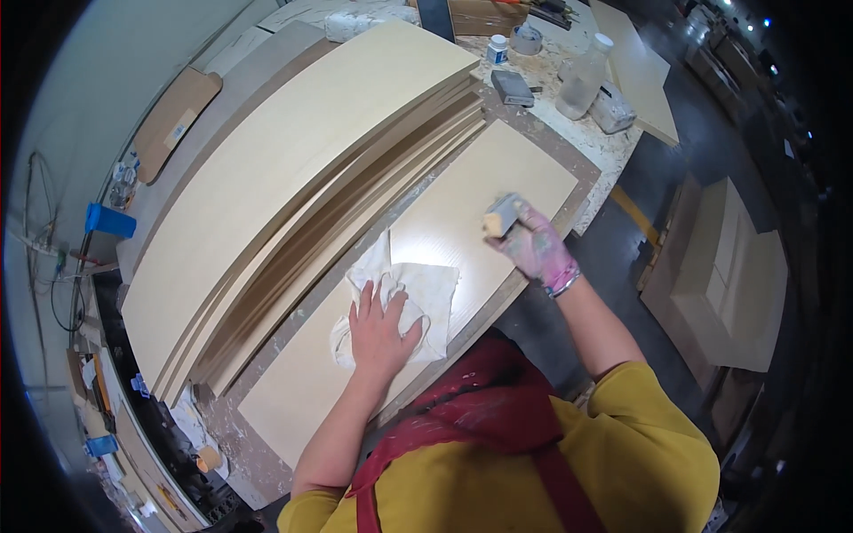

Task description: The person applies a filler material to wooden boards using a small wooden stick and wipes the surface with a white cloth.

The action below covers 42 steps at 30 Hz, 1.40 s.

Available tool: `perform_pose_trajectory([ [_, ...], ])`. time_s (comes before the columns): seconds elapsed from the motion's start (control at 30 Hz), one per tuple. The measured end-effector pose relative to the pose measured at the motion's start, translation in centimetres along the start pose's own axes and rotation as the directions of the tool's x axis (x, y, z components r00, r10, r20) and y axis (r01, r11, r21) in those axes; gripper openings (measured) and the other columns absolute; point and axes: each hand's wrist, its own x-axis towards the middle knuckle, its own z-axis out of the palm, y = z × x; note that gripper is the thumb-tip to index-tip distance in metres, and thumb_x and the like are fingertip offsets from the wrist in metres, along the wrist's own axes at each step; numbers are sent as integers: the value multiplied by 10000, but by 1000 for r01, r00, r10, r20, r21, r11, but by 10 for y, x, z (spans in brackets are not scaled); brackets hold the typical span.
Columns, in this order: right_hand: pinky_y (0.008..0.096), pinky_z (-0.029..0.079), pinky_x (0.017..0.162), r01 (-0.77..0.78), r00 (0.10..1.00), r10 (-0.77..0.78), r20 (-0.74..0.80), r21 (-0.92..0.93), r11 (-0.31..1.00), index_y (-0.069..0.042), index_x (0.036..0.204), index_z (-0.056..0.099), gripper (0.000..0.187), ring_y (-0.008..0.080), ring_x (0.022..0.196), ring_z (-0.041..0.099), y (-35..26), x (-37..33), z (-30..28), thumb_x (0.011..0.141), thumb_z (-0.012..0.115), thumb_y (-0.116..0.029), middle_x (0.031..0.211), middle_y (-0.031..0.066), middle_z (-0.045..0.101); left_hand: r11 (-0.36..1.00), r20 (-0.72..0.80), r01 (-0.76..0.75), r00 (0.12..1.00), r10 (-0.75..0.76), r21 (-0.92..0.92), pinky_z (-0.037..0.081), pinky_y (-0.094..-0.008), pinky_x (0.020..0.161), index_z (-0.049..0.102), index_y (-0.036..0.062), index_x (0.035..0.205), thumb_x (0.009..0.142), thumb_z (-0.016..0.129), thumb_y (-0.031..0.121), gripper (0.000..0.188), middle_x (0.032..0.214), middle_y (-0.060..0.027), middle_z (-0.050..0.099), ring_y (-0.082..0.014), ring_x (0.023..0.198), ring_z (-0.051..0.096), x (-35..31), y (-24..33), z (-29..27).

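Left hand point(382, 336) spread on white cloth point(441, 302) over pale panel point(498, 164); right hand point(538, 250) grasping grey-tan block point(504, 214) — surface rubbing, apparently; next stroke likely wants even pressure.

A woodworking workshop: stacked boards point(298, 164) at upper left, 1 flat panel point(475, 178) mid-frame on a spattered worktop point(555, 142), more wood point(706, 298) at right.

smooth wooden panel point(511, 173) with glossy sheen, creased matt cloth point(437, 298), cloudy plastic bottle point(581, 87)

Left hand point(382, 334) splayed — right hand point(538, 249) curled.
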Motion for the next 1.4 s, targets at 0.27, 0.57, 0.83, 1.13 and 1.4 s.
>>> perform_pose_trajectory([
  [0.27, 306, 514, 759, 223, 795, -581, -177, -805, 550, -88, 1254, 484, 439, 182, 908, 609, -135, 64, 6, 877, 626, -263, 1039, 89, 595, 997, 104, -68, 992, 65, 26, 322, -559, 971, 597, 114, 1138, 703, 670, 316, 485, 1195, -237, 510, -383, 1286, 357, -37, 1, -5],
  [0.57, 365, 456, 866, 185, 856, -482, 185, -981, -49, -73, 1208, 518, 434, 332, 994, 602, -149, 160, -10, 860, 622, -309, 1080, 214, 618, 997, 123, -21, 992, 12, 74, 337, -563, 945, 624, 151, 1074, 661, 668, 341, 457, 1236, -176, 520, -347, 1280, 389, -44, -1, -8],
  [0.83, 368, 465, 849, 148, 863, -467, 195, -980, -136, -63, 1215, 498, 457, 334, 984, 609, -145, 166, -12, 853, 632, -306, 1054, 216, 623, 996, 143, -15, 990, 2, 89, 334, -551, 942, 622, 150, 1070, 664, 657, 333, 447, 1252, -177, 515, -350, 1267, 405, -39, 4, -6],
  [1.13, 372, 477, 797, 146, 814, -548, 192, -981, -127, -20, 1180, 492, 455, 331, 900, 620, -147, 171, -20, 851, 638, -299, 1004, 205, 626, 996, 146, -43, 989, 32, 73, 330, -529, 940, 618, 137, 1050, 673, 656, 332, 426, 1293, -157, 509, -354, 1257, 413, -34, 1, -9],
  [1.4, 380, 476, 805, 77, 879, -470, 82, -997, -30, -29, 1177, 482, 418, 334, 912, 615, -151, 148, -5, 862, 629, -260, 986, 208, 628, 997, 123, -31, 992, 21, 77, 311, -528, 953, 615, 134, 1046, 675, 656, 326, 420, 1304, -162, 501, -358, 1255, 412, -37, 2, -7],
])
